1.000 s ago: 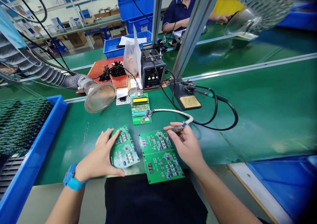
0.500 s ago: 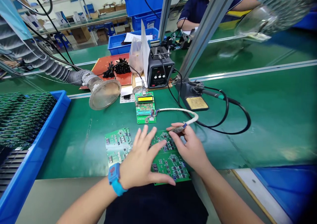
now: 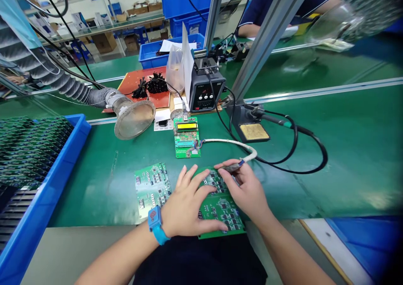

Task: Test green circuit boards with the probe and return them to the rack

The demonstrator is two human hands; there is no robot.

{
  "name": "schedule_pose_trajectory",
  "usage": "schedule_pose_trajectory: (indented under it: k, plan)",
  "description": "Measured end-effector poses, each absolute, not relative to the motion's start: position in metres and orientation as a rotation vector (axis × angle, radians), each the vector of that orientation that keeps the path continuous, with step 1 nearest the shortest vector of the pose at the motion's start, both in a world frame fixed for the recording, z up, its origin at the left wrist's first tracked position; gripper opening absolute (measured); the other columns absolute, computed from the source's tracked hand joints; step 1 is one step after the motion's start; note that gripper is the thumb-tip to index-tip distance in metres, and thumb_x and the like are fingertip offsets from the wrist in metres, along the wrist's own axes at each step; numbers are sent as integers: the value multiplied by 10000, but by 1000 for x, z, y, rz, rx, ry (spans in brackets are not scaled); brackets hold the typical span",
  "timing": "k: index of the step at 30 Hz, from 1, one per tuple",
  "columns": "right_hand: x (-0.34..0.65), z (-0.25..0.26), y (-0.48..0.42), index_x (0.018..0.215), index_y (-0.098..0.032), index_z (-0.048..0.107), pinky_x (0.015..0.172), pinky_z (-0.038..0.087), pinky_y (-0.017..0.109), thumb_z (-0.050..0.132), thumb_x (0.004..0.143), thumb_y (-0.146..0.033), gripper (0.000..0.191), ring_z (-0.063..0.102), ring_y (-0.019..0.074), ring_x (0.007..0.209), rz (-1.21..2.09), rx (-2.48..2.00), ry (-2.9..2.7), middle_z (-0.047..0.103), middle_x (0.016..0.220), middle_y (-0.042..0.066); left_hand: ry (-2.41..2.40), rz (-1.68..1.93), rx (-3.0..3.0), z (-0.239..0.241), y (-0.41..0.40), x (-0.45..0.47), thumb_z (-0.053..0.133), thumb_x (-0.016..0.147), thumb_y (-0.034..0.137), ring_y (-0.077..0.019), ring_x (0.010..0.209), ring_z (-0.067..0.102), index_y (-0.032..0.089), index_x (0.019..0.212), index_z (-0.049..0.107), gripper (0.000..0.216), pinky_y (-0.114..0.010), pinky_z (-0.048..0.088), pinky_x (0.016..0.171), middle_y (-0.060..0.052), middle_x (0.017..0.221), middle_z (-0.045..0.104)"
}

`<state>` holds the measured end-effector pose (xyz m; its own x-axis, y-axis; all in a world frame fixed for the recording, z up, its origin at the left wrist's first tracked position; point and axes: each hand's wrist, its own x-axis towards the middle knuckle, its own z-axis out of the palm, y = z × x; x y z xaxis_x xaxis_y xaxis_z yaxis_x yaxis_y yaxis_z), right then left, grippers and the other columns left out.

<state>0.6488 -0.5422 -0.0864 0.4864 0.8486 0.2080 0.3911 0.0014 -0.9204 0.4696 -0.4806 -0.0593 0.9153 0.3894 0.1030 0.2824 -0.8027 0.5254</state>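
My left hand (image 3: 185, 209) lies with fingers spread over the left part of a green circuit board (image 3: 220, 209), hiding some of it. A blue wrist strap (image 3: 155, 224) is on that arm. Between thumb and fingers, my right hand (image 3: 247, 188) pinches a grey probe (image 3: 232, 167) at the board's upper right edge; whether its tip touches the board I cannot tell. From the probe a white sleeved cable (image 3: 226, 141) runs to a small green device with a yellow display (image 3: 187, 126). Another circuit board (image 3: 151, 186) lies to the left of my left hand.
A blue bin (image 3: 67, 161) of stacked circuit boards stands at left. Behind are a fume duct hood (image 3: 135, 119), a soldering station (image 3: 206, 92) and an iron stand with sponge (image 3: 254, 132). A black cord loops at right. Across the bench sits another person (image 3: 261, 12).
My left hand has shifted slightly right over the board, its fingers nearer the probe. My right hand keeps its pinch on the probe. The whole view has drifted slightly.
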Motion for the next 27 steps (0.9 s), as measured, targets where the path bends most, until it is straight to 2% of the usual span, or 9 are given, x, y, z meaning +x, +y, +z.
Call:
schedule_pose_trajectory:
  k: [10,22,24,27]
  plan:
    - [652,-90,-542,955,-218,531,782,536,332,580,885,-402,203,662,193,865,577,-1541,-1033,692,924,69,489,261,2548,-59,-481,470,662,751,656,-398,1427,161,152,1235,529,711,-662,93,1133,-141,1495,366]
    - [652,-86,-542,958,-214,526,813,520,344,559,890,-411,211,659,199,897,627,-1536,-1026,685,948,77,462,273,2560,-62,-481,469,653,787,603,-405,1430,142,145,1214,527,639,-693,90,1113,-137,1508,346]
    - [653,-87,-542,959,-216,522,815,517,346,562,889,-406,207,658,200,899,631,-1532,-1026,683,949,75,455,291,2557,-64,-480,469,666,767,629,-407,1429,145,140,1214,523,678,-695,91,1110,-150,1507,343]
    - [653,-88,-541,955,-221,519,817,511,345,566,888,-395,192,656,200,901,629,-1530,-1026,682,942,68,440,368,2548,-67,-480,468,702,669,712,-405,1428,154,116,1266,481,872,-685,95,1110,-204,1512,304]
